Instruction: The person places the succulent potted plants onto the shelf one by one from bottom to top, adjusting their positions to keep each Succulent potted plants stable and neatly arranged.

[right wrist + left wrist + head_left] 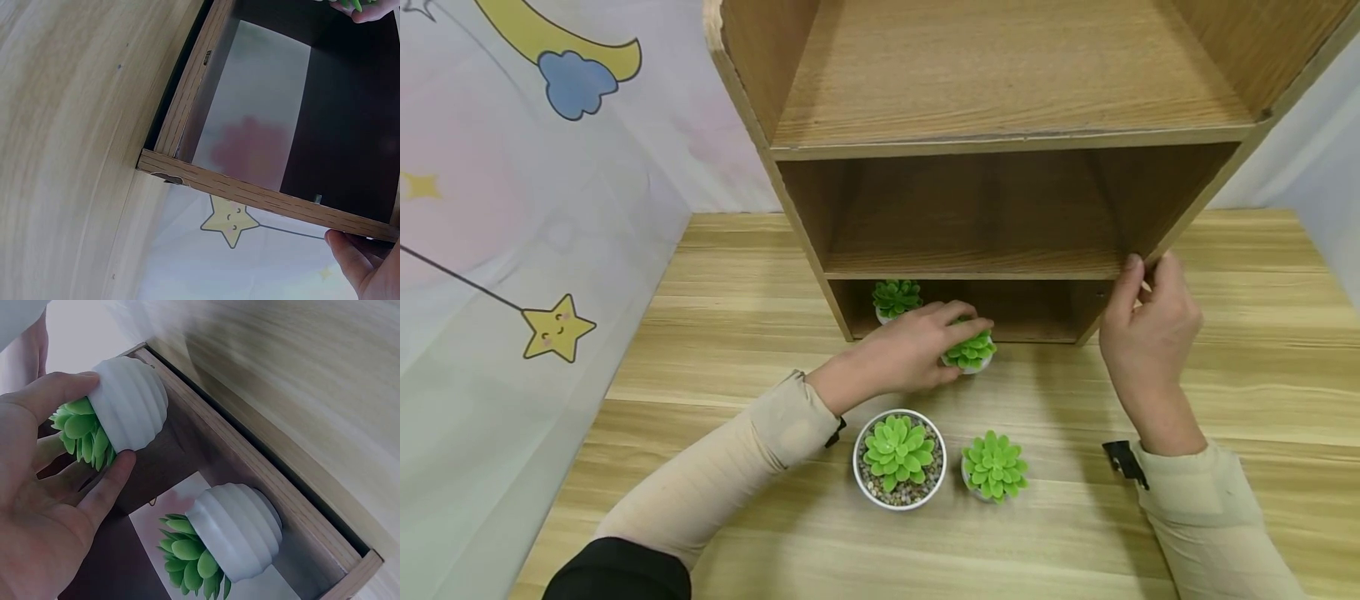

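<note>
My left hand (917, 346) holds a small potted succulent (970, 352) at the front of the shelf's bottom compartment. In the left wrist view, thumb and fingers pinch its white ribbed pot (130, 403) near the rim, with the green leaves towards the palm. A second potted succulent (897, 298) stands inside that compartment on the left; its matching pot (236, 531) shows in the left wrist view. At the right side panel of the wooden shelf (1015, 142), my right hand (1152, 350) grips the edge, its thumb (344, 250) against the wood.
On the wooden table (700, 333) before the shelf stand a larger succulent in a round white pot (898, 458) with pebbles and a smaller succulent (995, 467) to its right. A printed cloth (497, 250) with moon and stars hangs at the left and behind.
</note>
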Available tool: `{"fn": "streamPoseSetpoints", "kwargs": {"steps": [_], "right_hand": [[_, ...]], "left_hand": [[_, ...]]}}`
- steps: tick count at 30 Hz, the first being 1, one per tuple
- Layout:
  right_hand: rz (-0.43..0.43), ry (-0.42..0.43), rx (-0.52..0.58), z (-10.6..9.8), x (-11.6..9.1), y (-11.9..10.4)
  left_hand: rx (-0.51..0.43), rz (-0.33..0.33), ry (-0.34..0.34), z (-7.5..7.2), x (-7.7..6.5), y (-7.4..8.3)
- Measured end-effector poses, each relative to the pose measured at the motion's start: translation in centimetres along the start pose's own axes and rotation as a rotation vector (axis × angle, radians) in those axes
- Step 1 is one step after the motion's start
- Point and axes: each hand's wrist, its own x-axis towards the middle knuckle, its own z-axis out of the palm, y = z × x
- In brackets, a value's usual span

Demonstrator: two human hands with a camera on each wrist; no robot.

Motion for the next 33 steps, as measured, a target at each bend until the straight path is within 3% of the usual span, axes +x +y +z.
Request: {"fn": "streamPoseSetpoints", "kwargs": {"steps": [20,28,33], "right_hand": [[0.008,0.004,-0.015,0.0,0.0,0.2],[0.007,0.006,-0.018,0.0,0.0,0.3],[0.012,0.004,-0.018,0.1,0.0,0.4]], "left_hand": [[0.038,-0.039,-0.016,-0.2,0.2,-0.8],[0.010,-0.048,-0.014,-0.5,0.4,-0.9],[0.047,-0.064,-0.015,-0.4,0.4,-1.1]]}}
